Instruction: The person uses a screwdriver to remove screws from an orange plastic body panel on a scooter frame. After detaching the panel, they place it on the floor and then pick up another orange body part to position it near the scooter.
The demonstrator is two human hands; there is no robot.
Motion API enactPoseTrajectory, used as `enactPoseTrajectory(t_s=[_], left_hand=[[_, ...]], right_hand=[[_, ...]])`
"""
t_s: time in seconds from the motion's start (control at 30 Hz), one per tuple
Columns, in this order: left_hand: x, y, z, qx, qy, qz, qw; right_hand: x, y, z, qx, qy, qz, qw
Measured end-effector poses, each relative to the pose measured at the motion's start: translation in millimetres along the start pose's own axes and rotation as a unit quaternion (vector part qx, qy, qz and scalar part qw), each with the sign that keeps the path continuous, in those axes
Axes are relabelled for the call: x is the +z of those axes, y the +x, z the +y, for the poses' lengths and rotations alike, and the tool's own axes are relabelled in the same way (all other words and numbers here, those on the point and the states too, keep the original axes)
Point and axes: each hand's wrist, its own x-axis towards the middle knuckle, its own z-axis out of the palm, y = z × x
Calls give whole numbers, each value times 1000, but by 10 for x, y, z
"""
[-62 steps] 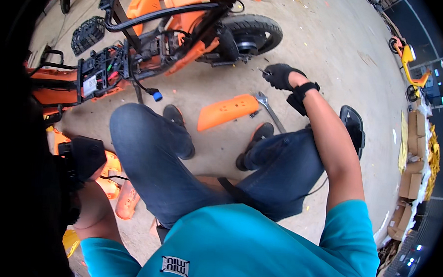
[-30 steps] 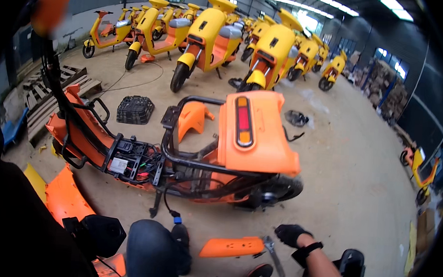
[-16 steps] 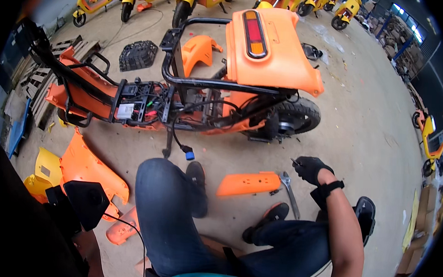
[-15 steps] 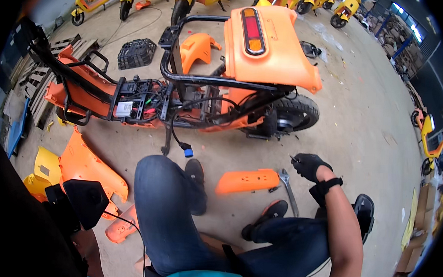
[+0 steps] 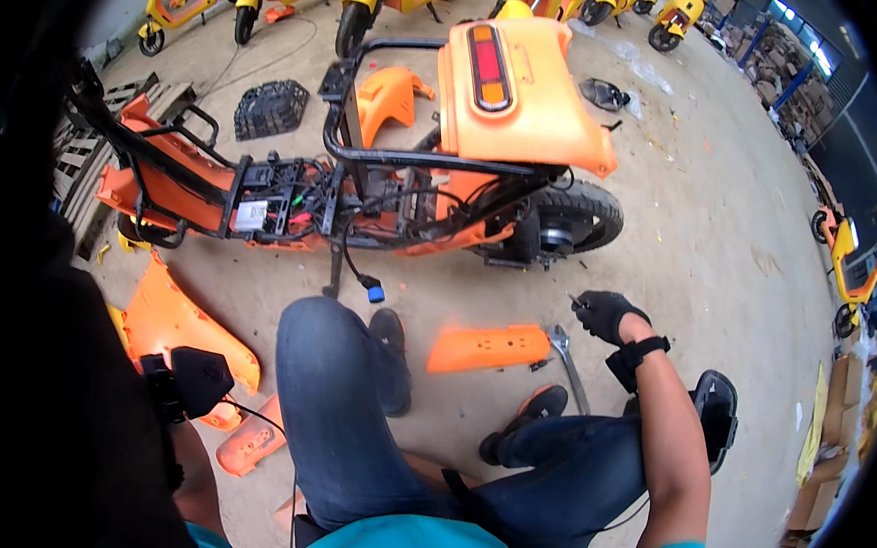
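My right hand (image 5: 603, 315), in a black glove, is closed on a thin metal piece (image 5: 574, 299) whose tip pokes out past the fingers; its kind is too small to tell. Below it on the floor lies an adjustable wrench (image 5: 571, 372), beside a long orange panel (image 5: 489, 348). My left forearm (image 5: 197, 490) shows at the lower left with a black device (image 5: 201, 381) near it; a dark shape hides the hand and its fingers. Before me stands a partly stripped orange scooter (image 5: 462, 208), its frame and wiring exposed, with a blue-ended connector (image 5: 375, 294) hanging from it.
Orange body panels (image 5: 193, 326) lie on the floor to my left. Behind the scooter are a black plastic basket (image 5: 272, 108) and another orange cover (image 5: 392, 101). Yellow scooters (image 5: 358, 17) line the back. A wooden pallet (image 5: 77, 161) is at the left; a black case-like part (image 5: 716, 418) sits by my right arm.
The view has shifted slightly. My right hand has moved a little up and left, still holding the thin metal piece. The dark shape at the left covers more of the view.
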Motion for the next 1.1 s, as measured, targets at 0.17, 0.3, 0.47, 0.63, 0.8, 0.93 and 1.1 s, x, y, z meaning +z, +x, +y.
enactPoseTrajectory(t_s=[0.17, 0.3, 0.47, 0.63, 0.8, 0.93, 1.1], left_hand=[[-234, 115, -174, -17, 95, 54, 994], [-651, 63, -515, -130, 224, 25, 966], [-1174, -374, -1412, -123, 320, -31, 939], [-1377, -841, -1737, -218, 371, -49, 901], [-1384, -901, -1695, -241, 372, -91, 892], [-1580, -930, -1611, -260, 402, -70, 875], [-1756, -823, -1481, -285, 442, -62, 849]], right_hand=[[-96, -152, -23, 48, 49, 5, 998], [-156, -113, 30, 35, 183, 63, 981], [-357, -81, -11, 2, 184, 273, 944], [-604, -179, -126, -7, 225, 349, 910], [-759, -207, -8, -2, 244, 386, 889], [-1030, -211, -410, -15, 241, 406, 881], [-1376, -99, -995, -121, 249, 395, 876]])
